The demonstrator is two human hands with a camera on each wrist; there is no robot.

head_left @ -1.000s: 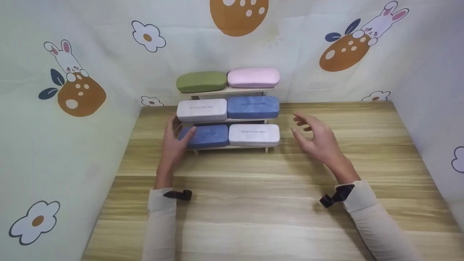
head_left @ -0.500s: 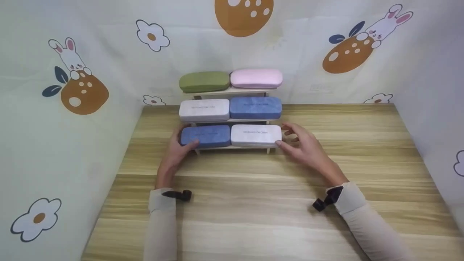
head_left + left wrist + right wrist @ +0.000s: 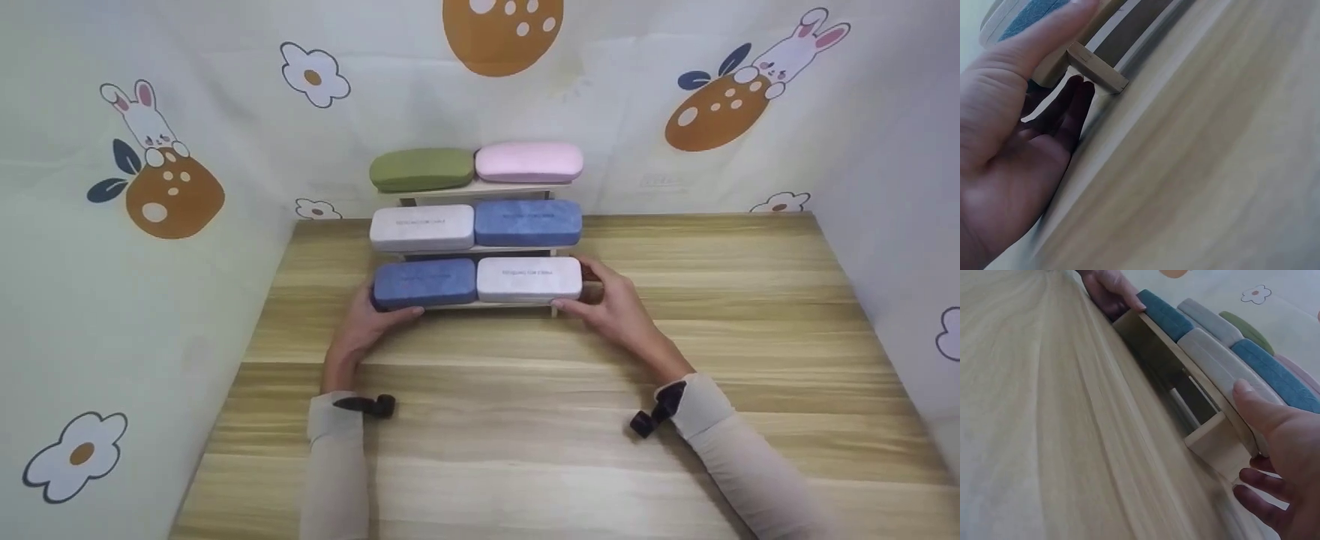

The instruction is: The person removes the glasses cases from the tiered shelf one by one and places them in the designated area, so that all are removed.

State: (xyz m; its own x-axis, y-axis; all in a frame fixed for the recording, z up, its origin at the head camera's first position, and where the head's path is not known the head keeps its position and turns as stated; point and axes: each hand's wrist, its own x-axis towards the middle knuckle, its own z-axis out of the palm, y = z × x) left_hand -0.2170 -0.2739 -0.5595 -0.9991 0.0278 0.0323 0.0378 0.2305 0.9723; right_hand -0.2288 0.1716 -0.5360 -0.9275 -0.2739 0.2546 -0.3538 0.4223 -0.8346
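Observation:
A three-tier wooden rack (image 3: 491, 305) bears glasses cases in pairs. On its bottom tier lie a blue glasses case (image 3: 425, 281) and a white glasses case (image 3: 529, 279). My left hand (image 3: 367, 319) grips the rack's lower left end, thumb along the front, fingers partly hidden behind. My right hand (image 3: 619, 304) holds the lower right end. In the right wrist view its thumb (image 3: 1249, 396) lies against the white case's front, and the other fingers reach below the board. A rack leg (image 3: 1098, 67) stands near my left fingers in the left wrist view.
Another white case (image 3: 422, 227) and blue case (image 3: 528, 223) fill the middle tier. A green case (image 3: 421, 169) and a pink case (image 3: 529, 162) sit on top. Behind the wood-grain table (image 3: 495, 420) hangs a printed cloth (image 3: 615, 97).
My right hand has come leftward from beside the rack to its lower right end. My left hand has slid lower, its thumb now on the bottom tier's front. The cases keep their places.

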